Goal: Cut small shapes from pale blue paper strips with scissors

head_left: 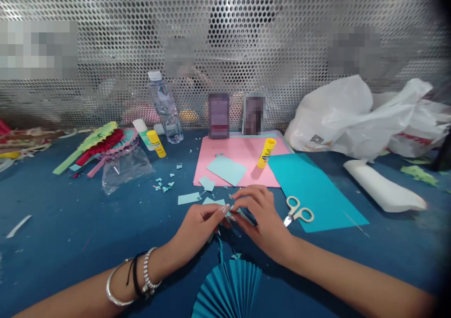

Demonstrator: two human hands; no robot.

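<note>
My left hand (202, 221) and my right hand (260, 219) meet at the fingertips over the middle of the table. Both pinch a small light blue paper piece, mostly hidden by the fingers. Light blue paper scraps (189, 198) lie just beyond and under my hands. Below them, near the bottom edge, a teal pleated paper fan (229, 290) is spread out, with a thin teal strip at its top. White-handled scissors (299, 210) rest to the right of my right hand, partly on a teal sheet (313, 191).
Pink sheets (211, 156) carry a light blue card (226, 169) and an upright glue stick (267, 153). Behind stand a leaning plastic bottle (165, 109) and another glue stick (157, 144). Colourful paper fans (105, 144) lie left; white plastic bags (331, 116) sit right, before a perforated metal panel (141, 36).
</note>
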